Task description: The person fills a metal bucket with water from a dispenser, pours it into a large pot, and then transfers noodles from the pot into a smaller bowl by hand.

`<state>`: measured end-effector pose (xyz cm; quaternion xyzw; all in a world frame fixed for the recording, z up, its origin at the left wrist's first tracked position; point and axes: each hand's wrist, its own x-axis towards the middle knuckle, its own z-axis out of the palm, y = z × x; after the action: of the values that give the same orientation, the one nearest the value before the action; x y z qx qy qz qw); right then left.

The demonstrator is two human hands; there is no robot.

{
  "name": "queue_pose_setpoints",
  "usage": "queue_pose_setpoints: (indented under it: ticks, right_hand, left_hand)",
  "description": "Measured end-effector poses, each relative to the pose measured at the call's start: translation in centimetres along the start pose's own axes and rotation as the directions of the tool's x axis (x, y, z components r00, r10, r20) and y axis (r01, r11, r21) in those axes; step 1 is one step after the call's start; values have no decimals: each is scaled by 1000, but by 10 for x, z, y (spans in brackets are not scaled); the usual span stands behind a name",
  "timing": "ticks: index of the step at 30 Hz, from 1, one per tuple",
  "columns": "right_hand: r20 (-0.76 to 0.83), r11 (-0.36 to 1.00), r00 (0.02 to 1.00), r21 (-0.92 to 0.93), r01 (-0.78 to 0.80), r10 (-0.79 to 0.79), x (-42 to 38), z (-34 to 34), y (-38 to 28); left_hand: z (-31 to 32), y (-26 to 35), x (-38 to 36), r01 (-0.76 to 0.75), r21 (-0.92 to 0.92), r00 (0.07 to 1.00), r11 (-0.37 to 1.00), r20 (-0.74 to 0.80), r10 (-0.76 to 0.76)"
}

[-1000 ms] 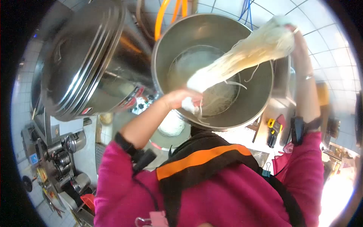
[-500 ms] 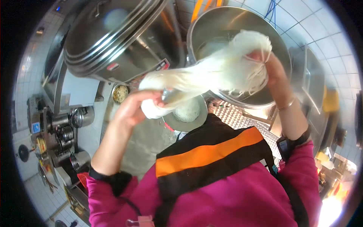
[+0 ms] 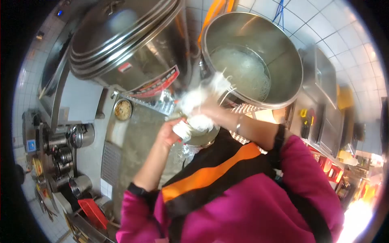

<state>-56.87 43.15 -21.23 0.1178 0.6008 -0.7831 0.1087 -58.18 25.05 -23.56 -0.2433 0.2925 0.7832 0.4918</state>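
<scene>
A bundle of thin white noodles (image 3: 192, 101) is gathered between my two hands over a pale bowl (image 3: 204, 141), which they partly hide. My left hand (image 3: 167, 133) is closed around the lower end of the bundle, where white folds show past the fingers. My right hand (image 3: 208, 110), blurred by motion, is close beside it with noodles around its fingers. Loose strands trail toward a large steel pot (image 3: 298, 77) at the upper right. More noodles (image 3: 247, 71) lie in cloudy water inside that pot.
A tall lidded steel pot (image 3: 158, 52) stands at the upper left. Beyond my left hand, a small round dish of food (image 3: 122, 109) sits at the counter's edge. Several pots (image 3: 81, 135) are at far left, near a red basket (image 3: 93, 214). Yellow-handled scissors (image 3: 306, 117) lie at right.
My right hand has come left and down from over the open pot to beside my left hand. The noodles, stretched out between the hands before, are now bunched. My left hand has lowered slightly.
</scene>
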Motion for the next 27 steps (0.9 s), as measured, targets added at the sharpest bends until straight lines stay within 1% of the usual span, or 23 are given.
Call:
queue_pose_setpoints:
  ticks: [1, 2, 3, 4, 7, 8, 9, 10, 11, 12, 13, 14, 15, 16, 17, 18, 19, 21, 22, 23, 24, 25, 27]
  right_hand:
    - [-34, 999, 999, 39, 0, 2, -3, 4, 15]
    - [-75, 998, 997, -53, -32, 28, 0, 7, 38]
    - [-34, 989, 999, -147, -35, 30, 5, 6, 57]
    - [-93, 978, 994, -197, -70, 53, 5, 7, 72]
    - [-73, 983, 992, -145, -112, 102, 15, -1, 122]
    - [-248, 923, 935, -229, -309, 252, 16, -1, 138]
    - [-258, 925, 932, -215, -313, 256, 14, -4, 135]
    - [-91, 892, 926, -251, -377, 366, 11, -7, 123]
    - [75, 854, 881, -296, -428, 467, 6, -10, 110]
    - [61, 748, 885, -563, -351, 461, -6, -8, 69]
    - [46, 754, 890, -552, -356, 454, -12, -15, 54]
    - [155, 848, 895, -420, -323, 417, -17, -26, 43]
    - [250, 919, 901, -272, -286, 355, -22, -37, 28]
    - [339, 945, 898, -263, -195, 280, -28, -50, 2]
    - [413, 965, 888, -241, -106, 201, -35, -67, -30]
    - [391, 936, 913, -351, 28, 119, -43, -83, -73]
    - [376, 875, 926, -462, 146, 44, -44, -105, -104]
    - [309, 805, 945, -531, 264, -106, -25, -158, -121]
    - [165, 834, 985, -534, 139, -58, -22, -182, -134]
    - [32, 856, 999, -517, 15, 2, -18, -205, -146]
    - [-76, 868, 997, -494, -49, 12, -7, -235, -147]
    - [-171, 881, 985, -461, -107, 31, 3, -261, -143]
    - [-412, 757, 884, -500, -421, 219, 19, -295, -143]
  left_hand:
    - [-2, -6, 13, 42, 22, 998, 999, -42, -41]
    - [-10, -11, 27, 45, 35, 999, 998, -32, -44]
    - [-21, -19, 40, 42, 42, 994, 998, -106, -37]
    - [-33, -26, 51, 39, 49, 983, 998, -182, -30]
    - [-74, -40, 77, -10, 33, 971, 999, -239, 17]
    - [-90, -42, 83, 41, 10, 957, 999, -289, -36]
    - [-82, -40, 79, 55, 19, 955, 998, -292, -47]
    - [-67, -35, 70, 98, 144, 910, 985, -413, -30]
    - [-50, -30, 62, 154, 262, 853, 953, -522, 6]
    - [-40, -23, 60, 166, 274, 854, 947, -520, 0]
    - [-30, -12, 60, 143, 395, 882, 907, -466, 63]
    - [-13, -2, 61, 114, 511, 910, 852, -398, 117]
    - [37, 6, 46, -33, 700, 887, 713, -309, 344]
    - [53, 14, 49, -294, 792, 841, 535, -52, 539]
    - [60, 22, 62, -587, 645, 751, 489, 208, 627]
    - [105, 32, 56, -565, 722, 759, 400, 265, 595]
    - [134, 35, 56, -575, 776, 725, 260, 336, 601]
    - [170, 43, 71, -621, 761, 729, 188, 472, 495]
    - [183, 46, 82, -619, 763, 736, 186, 482, 475]
    - [194, 49, 93, -599, 800, 725, -43, 564, 394]
    - [203, 54, 103, -557, 784, 722, -273, 620, 307]
    - [205, 60, 116, -537, 796, 732, -278, 604, 315]
    - [200, 69, 149, -449, 676, 735, -585, 651, 188]
